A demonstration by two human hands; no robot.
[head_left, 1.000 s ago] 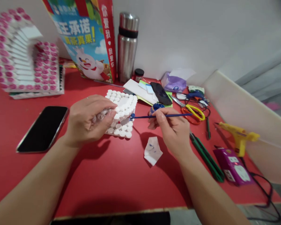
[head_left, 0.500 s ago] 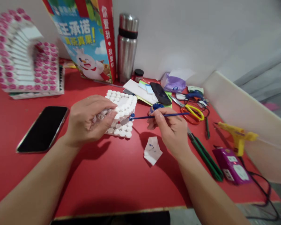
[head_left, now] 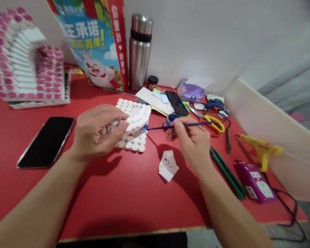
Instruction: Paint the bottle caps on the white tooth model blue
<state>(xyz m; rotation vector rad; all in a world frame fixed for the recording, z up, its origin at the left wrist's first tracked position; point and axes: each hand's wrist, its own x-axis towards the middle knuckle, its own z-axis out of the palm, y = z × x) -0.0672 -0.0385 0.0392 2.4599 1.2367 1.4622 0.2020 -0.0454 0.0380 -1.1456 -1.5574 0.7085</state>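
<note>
Cap model (head_left: 135, 117): white bottle-cap structure at the middle of the red worktop (head_left: 124, 193), right of a dark phone (head_left: 46, 141).
Left hand (head_left: 98, 132): clasped around its near-left side.
Right hand (head_left: 192, 139): pinching a blue paintbrush (head_left: 175, 126), tip at the model's right edge.
Change: the right hand has edged farther away while the tip stayed put, so the same spot is being painted.

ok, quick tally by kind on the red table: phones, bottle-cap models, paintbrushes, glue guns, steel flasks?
Phones: 2, big phone lying alone, second phone on the papers
Bottle-cap models: 2, white model in left hand, pink model at back
Paintbrushes: 1, paintbrush in right hand
Glue guns: 1, yellow glue gun
Steel flasks: 1, flask
Total: 7
</note>
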